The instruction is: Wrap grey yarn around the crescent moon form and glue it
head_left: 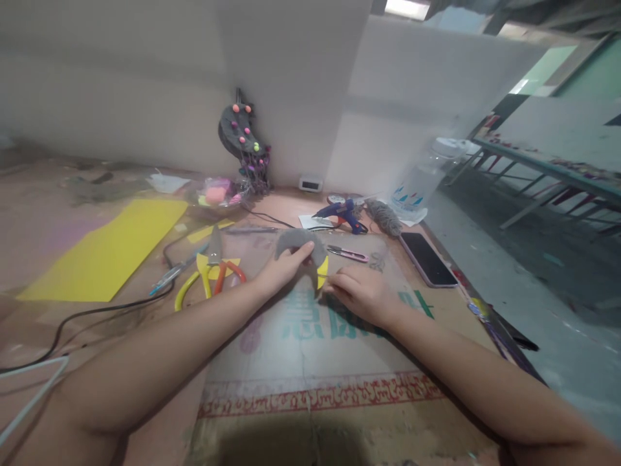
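My left hand [285, 268] is closed around a crescent [295, 239] covered in grey yarn, with the thumb pressed on its face. The lower right tip of the crescent is bare yellow card [323, 268]. At that tip my right hand [361, 292] is closed in a pinch; a dark strand seems to cross the yellow there, but what the fingers hold is too small to make out. Just behind the hands lie small pink-handled thread snips [348, 253]. Left of my left hand are scissors [213, 265] with yellow and orange handles.
A blue glue gun [343, 212], a grey yarn bundle [383, 217], a water bottle [420, 184] and a phone [427, 259] stand or lie behind and right. Yellow card [111, 252] and a black cord [97, 312] are at left. A decorated grey crescent [237, 133] leans against the wall.
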Action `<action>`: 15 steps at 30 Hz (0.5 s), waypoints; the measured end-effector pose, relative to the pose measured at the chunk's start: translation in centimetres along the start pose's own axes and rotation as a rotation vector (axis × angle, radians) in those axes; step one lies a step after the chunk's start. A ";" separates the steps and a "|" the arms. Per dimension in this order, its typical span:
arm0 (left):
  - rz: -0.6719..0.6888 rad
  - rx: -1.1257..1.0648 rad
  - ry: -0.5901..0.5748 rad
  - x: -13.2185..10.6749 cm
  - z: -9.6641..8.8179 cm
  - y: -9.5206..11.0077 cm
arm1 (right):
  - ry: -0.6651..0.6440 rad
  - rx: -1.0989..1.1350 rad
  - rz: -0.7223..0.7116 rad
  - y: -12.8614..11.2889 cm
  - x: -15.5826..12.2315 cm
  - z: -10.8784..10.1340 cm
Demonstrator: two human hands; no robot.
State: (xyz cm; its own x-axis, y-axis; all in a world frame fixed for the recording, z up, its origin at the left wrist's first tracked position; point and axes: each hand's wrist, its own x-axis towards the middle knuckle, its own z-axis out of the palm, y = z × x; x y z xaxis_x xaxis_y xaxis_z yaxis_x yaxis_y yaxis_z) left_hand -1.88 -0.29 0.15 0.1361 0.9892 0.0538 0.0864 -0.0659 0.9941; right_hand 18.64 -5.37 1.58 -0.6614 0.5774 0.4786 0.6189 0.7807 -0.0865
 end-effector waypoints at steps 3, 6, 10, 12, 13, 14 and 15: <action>-0.001 -0.042 0.004 0.2 -0.1 0.1 | 0.106 0.098 0.113 -0.3 0.2 -0.3; 0.032 -0.120 -0.006 0.4 0.0 -0.1 | 0.239 0.205 0.340 0.3 0.4 -0.2; 0.051 -0.162 -0.041 0.6 0.1 -0.6 | 0.300 0.341 0.561 1.7 0.8 0.1; 0.037 -0.173 -0.041 0.7 0.1 -0.9 | 0.289 0.382 0.627 2.1 1.0 0.2; 0.025 -0.168 -0.038 0.7 0.1 -1.0 | 0.280 0.393 0.647 2.2 1.1 0.3; 0.013 -0.152 -0.035 0.7 0.1 -1.0 | 0.268 0.400 0.658 2.2 1.2 0.3; 0.004 -0.133 -0.034 0.7 0.1 -0.9 | 0.255 0.403 0.660 2.2 1.2 0.4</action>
State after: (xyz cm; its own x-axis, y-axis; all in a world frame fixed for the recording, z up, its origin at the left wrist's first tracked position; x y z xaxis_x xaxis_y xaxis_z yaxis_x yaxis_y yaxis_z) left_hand -1.81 0.45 -0.74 0.1695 0.9839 0.0572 -0.0455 -0.0502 0.9977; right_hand 19.00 -2.86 1.62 -0.0669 0.9145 0.3990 0.6155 0.3525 -0.7049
